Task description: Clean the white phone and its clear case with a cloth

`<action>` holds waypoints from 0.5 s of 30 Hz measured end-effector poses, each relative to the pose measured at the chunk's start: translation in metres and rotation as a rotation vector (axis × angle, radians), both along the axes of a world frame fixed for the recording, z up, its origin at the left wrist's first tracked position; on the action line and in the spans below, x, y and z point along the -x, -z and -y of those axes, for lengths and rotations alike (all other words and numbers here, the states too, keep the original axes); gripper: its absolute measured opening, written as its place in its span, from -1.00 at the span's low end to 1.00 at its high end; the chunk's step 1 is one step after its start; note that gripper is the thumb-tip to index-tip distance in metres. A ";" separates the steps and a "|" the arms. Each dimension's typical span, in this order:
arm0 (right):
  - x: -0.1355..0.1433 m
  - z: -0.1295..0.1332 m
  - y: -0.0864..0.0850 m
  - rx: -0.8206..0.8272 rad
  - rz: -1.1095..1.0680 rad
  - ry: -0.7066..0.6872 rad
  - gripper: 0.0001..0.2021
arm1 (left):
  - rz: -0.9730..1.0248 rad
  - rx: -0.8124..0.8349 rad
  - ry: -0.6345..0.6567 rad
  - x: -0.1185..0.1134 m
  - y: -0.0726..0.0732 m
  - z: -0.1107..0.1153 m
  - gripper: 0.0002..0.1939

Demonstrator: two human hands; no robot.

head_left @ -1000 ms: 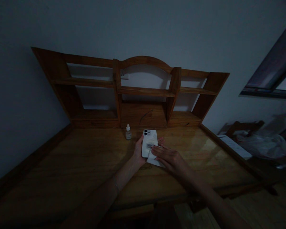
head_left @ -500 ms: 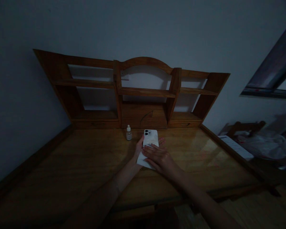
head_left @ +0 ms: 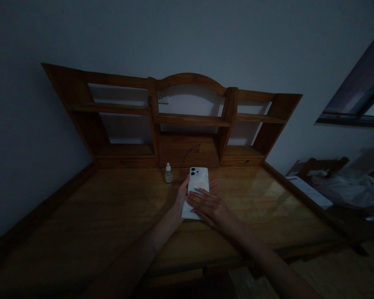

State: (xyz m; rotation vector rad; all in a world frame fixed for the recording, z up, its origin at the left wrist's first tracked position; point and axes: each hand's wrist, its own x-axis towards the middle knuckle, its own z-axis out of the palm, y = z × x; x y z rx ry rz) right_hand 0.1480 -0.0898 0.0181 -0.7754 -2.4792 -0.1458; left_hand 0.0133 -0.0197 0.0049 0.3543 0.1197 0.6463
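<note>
A white smartphone [head_left: 199, 176] lies back side up in my left hand [head_left: 181, 198], its cameras at the upper left corner. My left thumb runs along the phone's left edge, while the other fingertips show past its right edge. Across the lower part of the phone, my right hand [head_left: 210, 206] presses a white cloth or tissue [head_left: 189, 212] with its fingers together. The cloth hangs out below the fingers, towards me. Just left of the phone, a small clear dropper bottle [head_left: 168, 174] with a white cap stands upright on the desk.
The wooden desk [head_left: 118, 207] has a shelf unit [head_left: 190, 120] along its back against the wall. A raised wooden edge borders the desk on the right. Beyond it are a chair [head_left: 324, 165], a white paper or box [head_left: 310, 193] and a clear plastic bag [head_left: 345, 191].
The phone has shifted slightly right and away from me, with both hands still on it. The cloth's lower edge has moved a little to the right. The bottle stays in place.
</note>
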 end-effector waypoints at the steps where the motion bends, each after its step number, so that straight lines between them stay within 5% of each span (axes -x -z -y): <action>1: -0.003 0.001 -0.001 -0.004 0.004 -0.002 -0.57 | -0.011 -0.005 -0.013 0.001 -0.002 0.001 -0.15; 15: -0.035 0.011 0.000 0.000 0.054 0.066 -0.53 | 0.017 -0.054 -0.020 0.000 0.006 0.003 -0.19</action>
